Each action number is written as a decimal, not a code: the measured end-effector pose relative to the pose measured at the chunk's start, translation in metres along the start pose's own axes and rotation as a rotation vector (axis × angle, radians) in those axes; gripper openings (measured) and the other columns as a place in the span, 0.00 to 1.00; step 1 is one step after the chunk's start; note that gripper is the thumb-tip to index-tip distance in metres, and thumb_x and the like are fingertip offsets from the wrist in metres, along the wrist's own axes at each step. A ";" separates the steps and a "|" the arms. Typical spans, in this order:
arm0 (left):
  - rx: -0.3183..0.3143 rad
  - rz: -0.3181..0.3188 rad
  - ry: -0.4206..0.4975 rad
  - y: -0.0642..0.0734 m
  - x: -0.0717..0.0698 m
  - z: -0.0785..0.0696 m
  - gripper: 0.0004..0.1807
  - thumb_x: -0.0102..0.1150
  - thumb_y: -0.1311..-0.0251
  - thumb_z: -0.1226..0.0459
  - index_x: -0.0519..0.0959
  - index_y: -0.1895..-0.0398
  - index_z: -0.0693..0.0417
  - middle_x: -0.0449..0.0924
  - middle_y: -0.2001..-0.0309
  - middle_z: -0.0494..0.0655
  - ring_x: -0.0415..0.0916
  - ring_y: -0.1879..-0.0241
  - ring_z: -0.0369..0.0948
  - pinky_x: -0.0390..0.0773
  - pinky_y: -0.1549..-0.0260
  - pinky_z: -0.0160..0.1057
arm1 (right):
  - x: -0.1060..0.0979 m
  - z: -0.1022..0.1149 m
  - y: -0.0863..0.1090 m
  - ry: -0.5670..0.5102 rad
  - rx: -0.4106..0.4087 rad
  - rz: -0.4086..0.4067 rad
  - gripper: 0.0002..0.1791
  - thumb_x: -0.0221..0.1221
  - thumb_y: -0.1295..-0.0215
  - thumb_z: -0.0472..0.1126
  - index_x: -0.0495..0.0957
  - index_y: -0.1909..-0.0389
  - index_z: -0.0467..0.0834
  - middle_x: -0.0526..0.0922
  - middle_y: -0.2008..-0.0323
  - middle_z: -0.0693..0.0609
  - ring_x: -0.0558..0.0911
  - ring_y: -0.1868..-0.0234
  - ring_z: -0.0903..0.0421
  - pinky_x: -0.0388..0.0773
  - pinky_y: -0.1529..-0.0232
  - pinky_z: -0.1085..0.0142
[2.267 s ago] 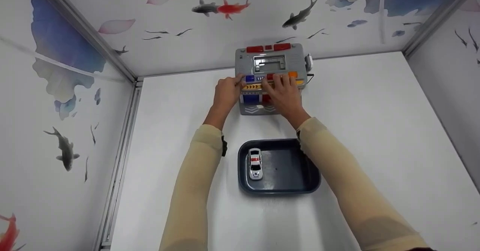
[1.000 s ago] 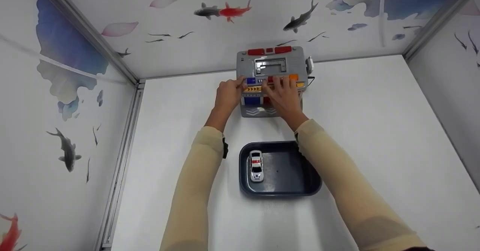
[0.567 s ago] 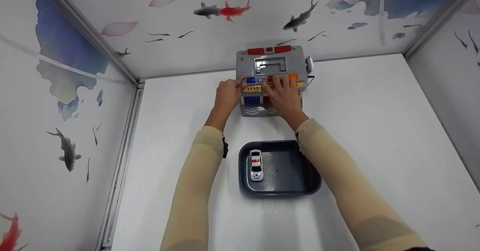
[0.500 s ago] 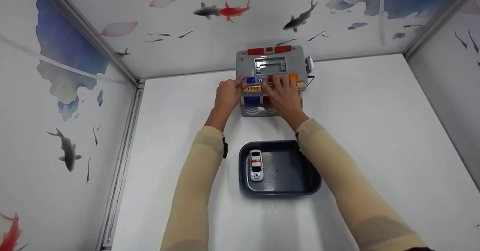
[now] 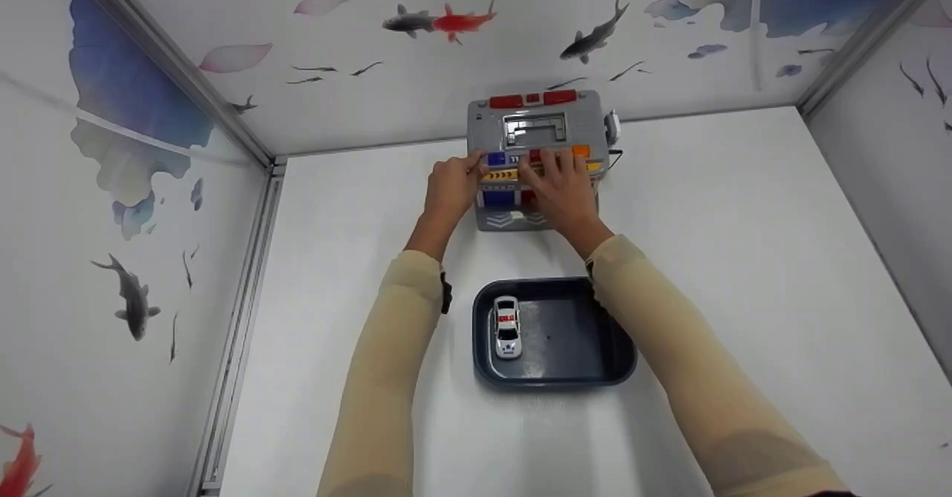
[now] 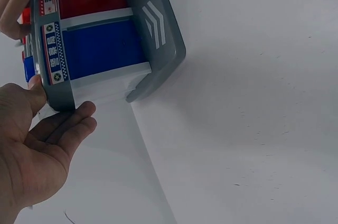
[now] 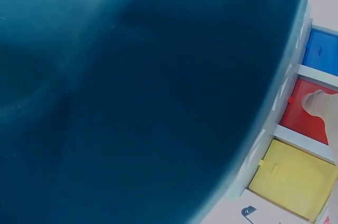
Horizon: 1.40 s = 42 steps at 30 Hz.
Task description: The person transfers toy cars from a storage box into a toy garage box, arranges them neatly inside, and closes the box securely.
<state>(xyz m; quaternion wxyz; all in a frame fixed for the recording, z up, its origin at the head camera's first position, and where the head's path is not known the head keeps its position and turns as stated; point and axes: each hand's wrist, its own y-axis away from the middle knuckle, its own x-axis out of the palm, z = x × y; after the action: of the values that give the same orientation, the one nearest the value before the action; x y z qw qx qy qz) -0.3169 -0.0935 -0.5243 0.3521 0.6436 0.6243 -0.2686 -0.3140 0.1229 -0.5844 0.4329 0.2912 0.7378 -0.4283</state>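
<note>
A grey toy garage [image 5: 489,132] stands against the back wall, with red, blue and orange pieces on top and coloured doors in front. My left hand [image 5: 450,188] grips its left front corner; in the left wrist view the thumb lies at the top edge and the curled fingers at the side. Several fingers of my right hand [image 5: 567,196] bend over the front top edge by the red and orange pieces. In the right wrist view, a digit of that hand is against the red door [image 7: 301,118], beside the yellow door [image 7: 296,182] and the blue door [image 7: 323,52].
Nearer on the white table [image 5: 335,207] sits a dark blue tray [image 5: 573,333], partly overlapped by the right sleeve. It holds a white toy police car [image 5: 508,344] at its left side. Printed walls [image 5: 297,88] border the table at the back and sides.
</note>
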 end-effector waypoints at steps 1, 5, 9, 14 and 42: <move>0.002 -0.001 0.002 0.000 0.000 0.000 0.25 0.54 0.16 0.47 0.78 0.22 0.35 0.87 0.31 0.49 0.81 0.50 0.43 0.81 0.52 0.43 | 0.000 0.000 0.000 0.001 -0.001 0.002 0.32 0.69 0.23 0.48 0.65 0.26 0.52 0.72 0.37 0.38 0.72 0.41 0.38 0.79 0.46 0.48; 0.010 -0.009 0.006 0.000 0.000 0.001 0.25 0.55 0.16 0.47 0.78 0.22 0.36 0.87 0.32 0.49 0.81 0.51 0.42 0.82 0.52 0.43 | 0.000 0.000 0.001 -0.004 -0.002 0.003 0.37 0.73 0.27 0.52 0.65 0.25 0.52 0.71 0.37 0.38 0.72 0.40 0.38 0.79 0.46 0.48; 0.014 -0.017 0.004 0.001 0.001 0.001 0.24 0.55 0.16 0.47 0.78 0.22 0.36 0.88 0.32 0.49 0.81 0.51 0.42 0.80 0.53 0.43 | 0.000 -0.001 0.002 -0.029 -0.005 0.011 0.40 0.75 0.29 0.53 0.64 0.25 0.52 0.70 0.36 0.38 0.71 0.39 0.38 0.79 0.45 0.47; 0.018 -0.008 0.006 0.002 0.001 0.000 0.25 0.54 0.15 0.47 0.77 0.22 0.37 0.86 0.31 0.48 0.81 0.52 0.42 0.80 0.54 0.42 | -0.005 -0.003 0.005 -0.077 -0.002 0.075 0.42 0.75 0.29 0.53 0.62 0.23 0.52 0.67 0.34 0.37 0.68 0.36 0.36 0.76 0.41 0.44; -0.030 0.026 0.011 0.002 -0.002 -0.004 0.26 0.54 0.15 0.48 0.75 0.19 0.36 0.84 0.28 0.47 0.81 0.51 0.41 0.82 0.52 0.41 | -0.041 -0.013 0.015 -0.403 -0.107 -0.021 0.26 0.64 0.21 0.47 0.73 0.28 0.47 0.76 0.32 0.40 0.74 0.31 0.36 0.66 0.32 0.29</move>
<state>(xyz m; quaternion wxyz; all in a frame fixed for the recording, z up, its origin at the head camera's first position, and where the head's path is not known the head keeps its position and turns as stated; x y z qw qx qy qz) -0.3150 -0.0917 -0.5195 0.3616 0.6480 0.6215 -0.2510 -0.2883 0.1392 -0.5503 0.5821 0.1688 0.6609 -0.4425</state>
